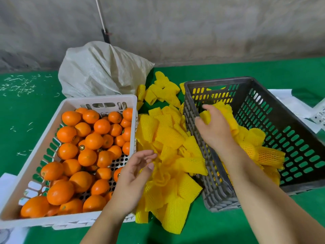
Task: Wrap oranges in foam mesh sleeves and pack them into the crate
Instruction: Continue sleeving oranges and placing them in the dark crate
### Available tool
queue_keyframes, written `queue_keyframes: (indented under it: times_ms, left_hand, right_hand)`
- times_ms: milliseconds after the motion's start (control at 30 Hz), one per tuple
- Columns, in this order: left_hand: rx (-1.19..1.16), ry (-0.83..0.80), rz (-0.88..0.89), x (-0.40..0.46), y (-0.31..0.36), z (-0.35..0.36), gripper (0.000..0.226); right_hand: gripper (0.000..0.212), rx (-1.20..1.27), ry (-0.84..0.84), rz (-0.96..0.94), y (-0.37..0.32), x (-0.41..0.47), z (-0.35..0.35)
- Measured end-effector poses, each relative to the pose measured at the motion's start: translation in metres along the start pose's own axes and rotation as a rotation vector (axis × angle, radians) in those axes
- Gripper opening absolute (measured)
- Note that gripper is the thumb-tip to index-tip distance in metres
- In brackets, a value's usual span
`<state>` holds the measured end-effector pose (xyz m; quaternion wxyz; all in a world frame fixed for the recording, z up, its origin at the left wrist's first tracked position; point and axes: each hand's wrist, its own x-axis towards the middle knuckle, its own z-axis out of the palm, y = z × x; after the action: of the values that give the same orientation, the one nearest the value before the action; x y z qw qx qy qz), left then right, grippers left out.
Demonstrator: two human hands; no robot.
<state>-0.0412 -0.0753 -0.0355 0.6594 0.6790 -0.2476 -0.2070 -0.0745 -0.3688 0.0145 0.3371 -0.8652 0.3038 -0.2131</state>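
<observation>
The left hand (135,175) is nearest, with its fingers loose and spread, holding nothing. Its fingertips are just at the edge of the pile of yellow foam sleeves (168,155) lying on the green desk (263,226). To the left of that hand is the white crate (98,101), full of bare oranges (88,143) (none of them has a sleeve on).

A bit farther off, the right hand (213,127) reaches over the near wall of the dark crate (299,129). Its fingers curl around a wrapped orange (226,113), covered in yellow foam mesh, holding it inside that crate. Just to the right of this hand and under its arm, more wrapped oranges (260,152) sit on the crate floor.

Past both hands, more yellow sleeves (163,90) are scattered between the 2 crates. Behind the white crate stands a pale woven sack (102,71), crumpled at the top. To the far right of the right hand, some white sheets (290,101) lie on the desk beside the dark crate. Far left, small pale scraps (19,84) dot the green cover. A gray wall (193,27) is at the back.
</observation>
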Motion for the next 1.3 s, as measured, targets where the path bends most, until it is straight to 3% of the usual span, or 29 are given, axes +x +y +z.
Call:
queue_keyframes:
  times_ms: [133, 200, 300, 333, 367, 433, 500, 600, 733, 800, 900, 1100, 1200, 1300]
  left_hand:
    - [-0.226, 0.043, -0.113, 0.017, 0.003, -0.021, 0.029]
    - [-0.119, 0.189, -0.103, 0.031, 0.000, -0.038, 0.020]
    - [0.266, 0.401, -0.190, 0.045, -0.015, -0.058, 0.015]
    - [0.479, 0.338, -0.262, 0.048, -0.023, -0.062, 0.021]
    - [0.713, 0.171, -0.370, 0.051, -0.028, -0.063, 0.030]
    - [1.007, -0.242, -0.669, 0.047, -0.037, -0.058, 0.040]
    - [1.046, -0.369, -0.928, 0.040, -0.035, -0.049, 0.035]
    - [1.052, -0.285, -0.865, 0.038, -0.045, -0.043, 0.052]
    - [1.169, -0.167, -0.842, 0.048, -0.051, -0.043, 0.077]
    - [1.266, -0.235, -0.821, 0.054, -0.059, -0.049, 0.090]
    - [1.388, -0.415, -0.766, 0.058, -0.070, -0.055, 0.099]
    - [1.509, -0.504, -0.830, 0.063, -0.082, -0.059, 0.091]
    - [1.582, -0.489, -0.738, 0.063, -0.083, -0.058, 0.086]
    - [1.395, -0.180, -0.791, 0.064, -0.071, -0.058, 0.070]
  right_hand:
    - [0.048, -0.550, -0.243, -0.441, -0.004, -0.019, 0.038]
    - [0.038, -0.733, -0.390, -0.566, -0.008, -0.022, 0.047]
    - [0.040, -0.933, -0.881, -0.399, -0.007, -0.028, 0.058]
    - [0.051, -1.026, -1.038, -0.314, -0.005, -0.029, 0.059]
    - [0.064, -1.102, -1.118, -0.258, -0.004, -0.029, 0.058]
    - [0.064, -1.094, -1.058, -0.273, -0.002, -0.028, 0.056]
    - [0.044, -0.956, -0.913, -0.323, -0.003, -0.026, 0.058]
    - [0.040, -0.799, -0.827, -0.290, -0.001, -0.021, 0.063]
    - [0.064, -0.461, -0.873, -0.229, 0.003, -0.018, 0.063]
    - [0.069, -0.324, -0.850, -0.234, 0.001, -0.017, 0.065]
    - [0.044, -0.255, -0.782, -0.278, 0.000, -0.015, 0.068]
    - [0.023, -0.129, -0.695, -0.278, -0.008, -0.018, 0.064]
    - [0.017, -0.058, -0.719, -0.252, -0.011, -0.020, 0.065]
    - [0.026, -0.004, -0.684, -0.228, -0.013, -0.018, 0.064]
